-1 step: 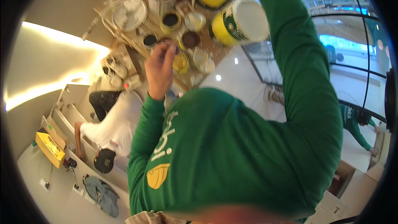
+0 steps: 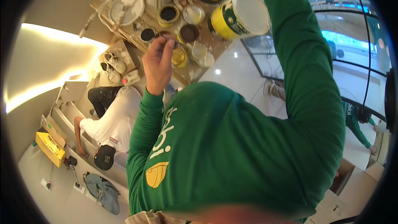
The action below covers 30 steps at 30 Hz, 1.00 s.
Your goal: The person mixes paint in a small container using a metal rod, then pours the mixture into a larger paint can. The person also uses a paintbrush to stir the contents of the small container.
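My left hand [image 2: 158, 64] is raised in front of a board crowded with paint cans. Thumb and fingers are pinched around a small, thin, dark thing [image 2: 170, 37] whose kind I cannot make out. Close to the fingertips stand a small yellow tin [image 2: 179, 58], a tin of dark brown paint [image 2: 189, 33] and a tin of black paint [image 2: 148, 35]. My right arm [image 2: 300, 45], in a green sleeve, reaches up past the large yellow-and-green bucket [image 2: 239, 16]. Its hand lies beyond the upper edge of the picture.
A paint-smeared round lid [image 2: 126, 9] lies at the board's left, near a roller frame [image 2: 93, 18]. Left of me, a person in a white shirt [image 2: 110, 120] bends beside pale panels. White shoes [image 2: 114, 64] stand near the wall. Another person in green [image 2: 358, 126] works at the far right.
The whole view has shifted slightly, with the paint cans now a little higher and further left. My left hand keeps its pinch near the same tins.
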Each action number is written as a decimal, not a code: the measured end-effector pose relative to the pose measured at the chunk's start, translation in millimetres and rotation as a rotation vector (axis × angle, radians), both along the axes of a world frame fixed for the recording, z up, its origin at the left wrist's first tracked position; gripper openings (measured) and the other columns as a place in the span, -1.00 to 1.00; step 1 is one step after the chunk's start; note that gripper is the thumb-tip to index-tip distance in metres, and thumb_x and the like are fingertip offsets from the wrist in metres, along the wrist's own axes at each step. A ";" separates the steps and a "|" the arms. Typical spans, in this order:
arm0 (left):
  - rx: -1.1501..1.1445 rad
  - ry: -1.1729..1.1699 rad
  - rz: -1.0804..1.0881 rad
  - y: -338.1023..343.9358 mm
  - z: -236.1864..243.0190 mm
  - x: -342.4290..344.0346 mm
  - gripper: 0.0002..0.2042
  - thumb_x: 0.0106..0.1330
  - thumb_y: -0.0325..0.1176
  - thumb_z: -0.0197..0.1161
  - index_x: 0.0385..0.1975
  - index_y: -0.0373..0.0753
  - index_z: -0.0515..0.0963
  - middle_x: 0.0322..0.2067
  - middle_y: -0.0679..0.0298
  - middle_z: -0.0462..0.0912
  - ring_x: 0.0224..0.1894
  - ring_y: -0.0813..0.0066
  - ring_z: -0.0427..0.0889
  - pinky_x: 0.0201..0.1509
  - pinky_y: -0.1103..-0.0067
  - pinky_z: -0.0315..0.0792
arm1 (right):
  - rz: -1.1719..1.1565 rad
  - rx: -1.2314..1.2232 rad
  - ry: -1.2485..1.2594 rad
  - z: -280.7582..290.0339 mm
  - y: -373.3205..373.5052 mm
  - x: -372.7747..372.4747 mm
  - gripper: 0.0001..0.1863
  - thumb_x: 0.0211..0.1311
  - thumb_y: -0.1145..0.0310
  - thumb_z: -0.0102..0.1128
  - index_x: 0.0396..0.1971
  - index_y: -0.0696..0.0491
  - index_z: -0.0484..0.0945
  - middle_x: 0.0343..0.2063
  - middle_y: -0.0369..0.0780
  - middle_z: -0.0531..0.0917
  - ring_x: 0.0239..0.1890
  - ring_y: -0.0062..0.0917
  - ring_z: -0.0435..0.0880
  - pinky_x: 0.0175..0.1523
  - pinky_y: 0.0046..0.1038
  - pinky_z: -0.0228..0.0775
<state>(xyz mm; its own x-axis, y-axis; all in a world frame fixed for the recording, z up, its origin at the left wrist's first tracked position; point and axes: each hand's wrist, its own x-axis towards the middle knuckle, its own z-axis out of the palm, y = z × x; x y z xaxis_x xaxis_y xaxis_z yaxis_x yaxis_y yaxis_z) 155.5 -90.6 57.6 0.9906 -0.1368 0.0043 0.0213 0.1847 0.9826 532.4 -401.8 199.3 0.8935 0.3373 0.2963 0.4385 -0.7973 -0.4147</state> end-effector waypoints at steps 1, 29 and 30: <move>-0.032 0.005 0.005 -3.4 -2.6 0.9 -0.82 0.60 -0.41 0.23 -0.02 -0.41 0.63 -0.14 0.27 0.73 -0.12 0.59 0.68 0.05 0.60 0.58 | 0.040 -0.122 -0.101 -2.4 -2.3 -1.8 -0.61 0.33 0.08 0.32 -0.16 0.14 0.77 -0.03 0.03 0.78 -0.06 -0.15 0.79 0.09 -0.26 0.58; -0.367 0.232 0.429 49.0 -22.3 58.0 -0.86 0.59 -0.37 0.22 -0.12 -0.32 0.53 -0.22 0.18 0.68 -0.18 0.41 0.71 -0.05 0.52 0.64 | 0.039 -0.052 -0.242 -4.4 -9.6 -39.5 -0.59 0.35 0.19 0.33 0.10 0.08 0.71 -0.14 0.02 0.80 -0.09 -0.25 0.81 0.07 -0.31 0.59; -0.373 0.215 0.413 45.7 -18.0 58.4 -0.87 0.59 -0.37 0.22 -0.13 -0.31 0.53 -0.23 0.19 0.68 -0.19 0.42 0.71 -0.06 0.52 0.64 | -0.034 -0.029 -0.256 0.0 -8.6 -42.1 -0.60 0.35 0.18 0.33 0.07 0.09 0.72 -0.16 0.02 0.80 -0.11 -0.22 0.81 0.06 -0.30 0.60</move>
<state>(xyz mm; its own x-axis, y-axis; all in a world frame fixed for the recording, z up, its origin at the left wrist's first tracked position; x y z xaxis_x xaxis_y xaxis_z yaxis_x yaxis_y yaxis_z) 213.9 -44.9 39.6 0.9454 0.2321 -0.2289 0.0656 0.5523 0.8310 490.4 -410.4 199.3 0.8017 0.3201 0.5047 0.4990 -0.8233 -0.2705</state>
